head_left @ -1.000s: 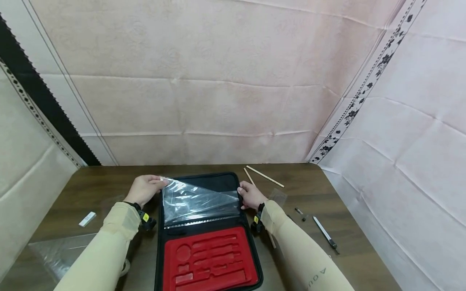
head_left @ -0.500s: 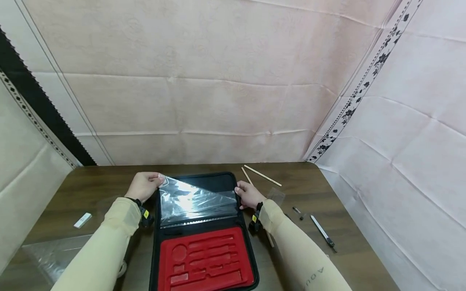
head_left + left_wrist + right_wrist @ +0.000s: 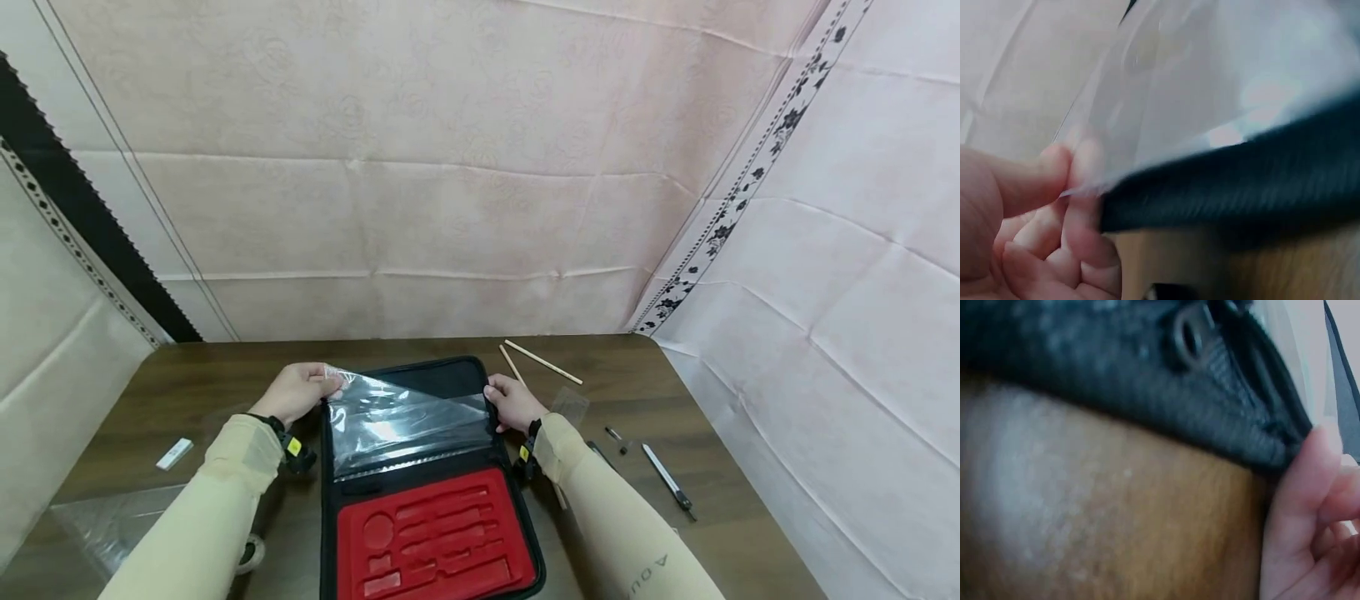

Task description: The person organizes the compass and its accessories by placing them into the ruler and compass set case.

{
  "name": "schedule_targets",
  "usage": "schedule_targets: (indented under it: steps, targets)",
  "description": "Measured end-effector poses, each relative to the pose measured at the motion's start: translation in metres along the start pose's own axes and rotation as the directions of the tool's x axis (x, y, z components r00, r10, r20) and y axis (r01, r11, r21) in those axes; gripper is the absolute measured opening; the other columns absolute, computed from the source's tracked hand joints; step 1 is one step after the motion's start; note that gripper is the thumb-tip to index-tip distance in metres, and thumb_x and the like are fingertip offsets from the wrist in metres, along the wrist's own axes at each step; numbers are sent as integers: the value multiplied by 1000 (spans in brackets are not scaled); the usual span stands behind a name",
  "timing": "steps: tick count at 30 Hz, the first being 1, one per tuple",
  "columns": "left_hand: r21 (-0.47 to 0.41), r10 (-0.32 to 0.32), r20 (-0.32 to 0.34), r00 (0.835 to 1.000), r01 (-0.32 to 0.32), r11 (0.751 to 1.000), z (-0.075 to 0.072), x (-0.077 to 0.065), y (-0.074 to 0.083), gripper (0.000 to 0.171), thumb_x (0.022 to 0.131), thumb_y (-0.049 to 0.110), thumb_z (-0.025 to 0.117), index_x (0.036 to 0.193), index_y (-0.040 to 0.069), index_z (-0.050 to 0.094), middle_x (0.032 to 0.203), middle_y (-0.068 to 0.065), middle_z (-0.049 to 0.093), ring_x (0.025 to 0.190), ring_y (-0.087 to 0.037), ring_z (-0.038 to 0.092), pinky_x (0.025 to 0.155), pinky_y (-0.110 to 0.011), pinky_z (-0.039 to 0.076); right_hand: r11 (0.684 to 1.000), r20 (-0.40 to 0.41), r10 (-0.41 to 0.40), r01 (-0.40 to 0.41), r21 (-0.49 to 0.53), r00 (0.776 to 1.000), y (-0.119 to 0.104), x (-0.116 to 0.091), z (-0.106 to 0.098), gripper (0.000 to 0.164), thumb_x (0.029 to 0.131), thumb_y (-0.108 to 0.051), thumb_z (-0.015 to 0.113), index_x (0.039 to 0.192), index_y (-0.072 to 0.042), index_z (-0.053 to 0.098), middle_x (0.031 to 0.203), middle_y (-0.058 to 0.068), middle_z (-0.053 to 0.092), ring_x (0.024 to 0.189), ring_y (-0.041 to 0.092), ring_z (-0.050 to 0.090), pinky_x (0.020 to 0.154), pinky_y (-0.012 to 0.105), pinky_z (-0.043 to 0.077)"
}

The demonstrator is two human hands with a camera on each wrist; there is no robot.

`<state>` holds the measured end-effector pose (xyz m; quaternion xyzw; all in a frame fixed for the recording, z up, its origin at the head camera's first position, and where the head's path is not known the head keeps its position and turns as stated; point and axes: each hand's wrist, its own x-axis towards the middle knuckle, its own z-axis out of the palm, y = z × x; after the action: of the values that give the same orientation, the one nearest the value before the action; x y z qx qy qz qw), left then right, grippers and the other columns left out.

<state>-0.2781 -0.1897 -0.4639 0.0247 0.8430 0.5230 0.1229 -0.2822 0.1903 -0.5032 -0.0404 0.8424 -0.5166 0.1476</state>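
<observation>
A black zippered case (image 3: 431,373) lies unfolded on the table, its near half fitted with a red moulded tray (image 3: 438,533) of shaped recesses. Over the far half lies a clear plastic sheet (image 3: 401,429), its far edge slanting down to the right. My left hand (image 3: 296,392) pinches the sheet's corner between thumb and forefinger at the case's far left; in the left wrist view the case edge (image 3: 1222,194) runs beside those fingers. At the far right side, my right hand (image 3: 516,402) grips the case's rim, its thumb (image 3: 1297,500) on the edge near a zipper pull (image 3: 1188,337).
Right of the case lie thin wooden sticks (image 3: 543,362), a utility knife (image 3: 669,482), a small dark piece (image 3: 617,440) and a clear scrap (image 3: 572,406). A white block (image 3: 175,453), a plastic bag (image 3: 112,525) and a tape roll (image 3: 253,554) lie to the left.
My left hand has dipped slightly with the sheet's corner over the last half second, and the glare on the sheet has shifted. My right hand stays at the rim.
</observation>
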Motion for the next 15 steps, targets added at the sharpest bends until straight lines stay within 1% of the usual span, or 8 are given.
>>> schedule_targets:
  steps: [2,4,6,7,10,12,14,15]
  targets:
    - [-34,-13,-27,1000,12,999,1,3,-5,33,101,26,54,117,-2,61,107,-12,62,97,-24,53,83,-38,42,1000,1,-14,14,-26,1000,-1,0,0,18,104,-21,45,96,-7,54,63,3,40,44,15,37,49,32,51]
    - [-65,-26,-56,998,22,998,3,5,-9,34,102,26,50,121,-2,60,114,-15,60,102,-26,51,87,-39,41,998,8,-30,31,-52,1000,-1,1,0,19,104,-20,46,93,-6,52,61,2,39,43,15,38,48,32,50]
    - [-38,-20,-74,997,17,999,5,7,-10,37,103,25,47,126,-2,56,120,-18,58,106,-27,51,89,-41,41,996,16,-51,52,-76,999,-3,1,1,19,104,-20,46,92,-6,52,60,1,39,44,15,39,47,32,49]
    - [-10,-8,-69,998,7,1000,6,8,-9,40,104,24,46,131,-3,52,125,-21,56,109,-28,51,91,-42,41,995,22,-58,59,-84,998,-4,1,1,18,103,-20,47,92,-7,52,59,1,39,44,16,40,47,32,48]
    - [67,52,-48,997,-49,997,11,12,-3,42,104,20,45,134,-8,47,122,-25,58,105,-30,55,84,-40,45,994,30,-59,62,-92,998,-5,2,2,18,103,-21,47,93,-7,53,57,0,36,45,16,40,47,32,47]
    - [93,74,-39,997,-70,993,13,14,1,40,103,19,46,131,-10,49,116,-24,61,100,-29,57,79,-36,46,995,29,-56,58,-83,998,-6,3,1,18,104,-21,47,95,-7,54,57,1,36,45,16,39,48,32,47]
    - [77,62,-43,997,-58,995,15,14,4,35,103,17,47,125,-10,52,110,-21,63,93,-26,58,74,-33,45,997,19,-37,38,-63,999,-5,2,1,18,104,-22,46,97,-7,54,56,1,35,45,16,39,49,33,48]
    - [66,42,-45,998,-39,997,15,13,5,34,102,17,48,124,-8,53,110,-20,63,93,-25,58,74,-32,45,998,13,-27,28,-51,1000,-4,2,1,18,104,-22,46,99,-7,55,56,1,36,44,16,39,49,33,49]
